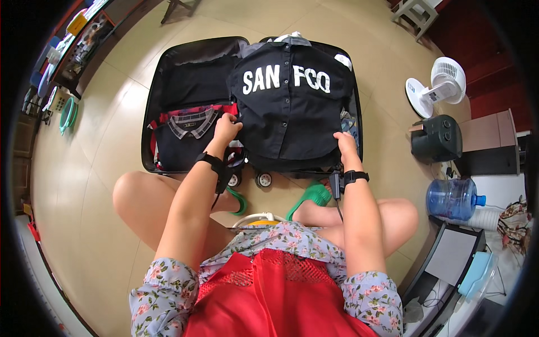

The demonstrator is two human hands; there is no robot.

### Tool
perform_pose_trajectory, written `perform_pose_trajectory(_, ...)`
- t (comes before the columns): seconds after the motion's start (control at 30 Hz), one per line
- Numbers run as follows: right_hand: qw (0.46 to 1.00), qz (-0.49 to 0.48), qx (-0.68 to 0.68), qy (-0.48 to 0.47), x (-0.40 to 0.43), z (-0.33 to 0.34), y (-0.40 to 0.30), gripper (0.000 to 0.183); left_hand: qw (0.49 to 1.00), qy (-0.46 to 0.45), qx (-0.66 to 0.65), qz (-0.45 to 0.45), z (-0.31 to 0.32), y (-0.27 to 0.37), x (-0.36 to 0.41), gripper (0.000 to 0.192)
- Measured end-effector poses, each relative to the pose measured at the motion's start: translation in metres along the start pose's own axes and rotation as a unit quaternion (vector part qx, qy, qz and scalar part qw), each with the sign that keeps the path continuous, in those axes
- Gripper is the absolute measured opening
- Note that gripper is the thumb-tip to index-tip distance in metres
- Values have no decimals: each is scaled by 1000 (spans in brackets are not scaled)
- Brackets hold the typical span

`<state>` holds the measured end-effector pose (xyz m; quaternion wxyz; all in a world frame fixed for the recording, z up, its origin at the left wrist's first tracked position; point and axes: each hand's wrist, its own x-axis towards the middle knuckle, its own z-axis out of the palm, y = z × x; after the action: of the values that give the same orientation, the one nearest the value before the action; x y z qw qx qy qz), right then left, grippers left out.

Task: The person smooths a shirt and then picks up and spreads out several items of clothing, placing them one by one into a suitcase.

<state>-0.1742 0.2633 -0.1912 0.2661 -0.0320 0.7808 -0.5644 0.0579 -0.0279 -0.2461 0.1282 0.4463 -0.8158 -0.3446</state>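
Note:
A black button-up shirt [287, 101] with large white lettering lies spread over the right half of an open suitcase [148, 126], its collar at the far end. My left hand [228, 128] pinches the shirt's left edge near the suitcase's middle. On the opposite side, the fingers of my right hand [347, 146] hold its lower right edge. Just left of my left hand, a folded dark top [185, 145] with a grey checked collar rests in the left half, over red and white clothing [153, 147]. Patterned cloth [348, 124] shows beside the shirt's right edge.
Suitcase wheels [263, 180] face me between my green slippers [311, 198]. To the right stand a white fan [438, 86], a dark green air fryer [436, 139] and a blue water bottle [450, 199]. A teal basin [68, 116] is at the far left.

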Motion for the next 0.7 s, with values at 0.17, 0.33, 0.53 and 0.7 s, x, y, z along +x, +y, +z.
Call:
perform_pose_trajectory(0.17, 998, 37, -53, -7, 1, -9, 1, 41, 997, 31, 64, -12, 9, 18, -11, 29)
perform_pose_trajectory(0.33, 994, -6, -101, 36, 2, -13, 5, 29, 993, 94, 55, -45, -14, 45, -22, 28)
perform_pose_trajectory(0.53, 989, -40, -94, 105, 10, -14, 5, 28, 937, 167, -284, -116, -41, 64, -47, 21)
perform_pose_trajectory(0.7, 974, -13, -207, 87, 13, -12, 22, 24, 933, 125, -292, -170, -29, 42, -62, 13)
